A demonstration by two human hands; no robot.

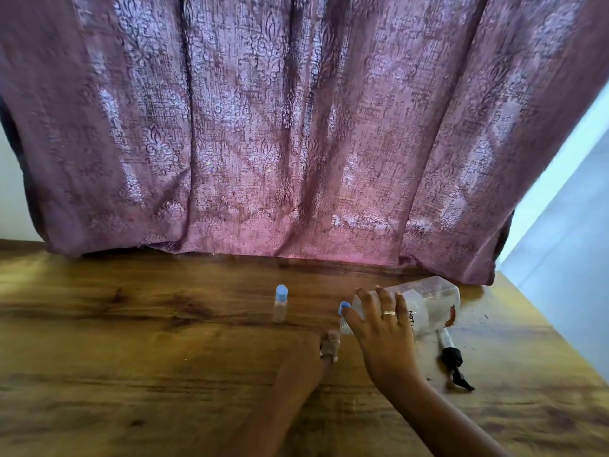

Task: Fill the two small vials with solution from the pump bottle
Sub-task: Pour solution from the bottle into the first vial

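Counting across the wooden table (131, 357): two hands, two small vials, one pump bottle, one loose pump head.

At centre, the right hand (385, 324) lies over the clear pump bottle (431, 305), fingers spread and curved round its neck end, grasping it. One ring (389, 313) shows on that hand. The bottle is tipped onto its side, base toward 2 o'clock and mouth toward 9 o'clock. Whether it rests on the wood cannot be told.

At 5 o'clock from the bottle lies the one black pump head (453, 361) with its tube, off the bottle and flat on the table.

One capped vial (280, 306) stands upright at 9 o'clock from the right hand, well apart from it, a blue cap on top. The second vial (344, 324) is just at the bottle's mouth, also blue-capped and partly hidden behind a fingertip of the right hand.

The left hand (329, 346) sits at 7 o'clock from the second vial, near it. It is blurred with its fingers bunched, and I cannot tell whether it holds anything.

At 12 o'clock, one patterned purple curtain (296, 127) hangs down to the table's far edge.
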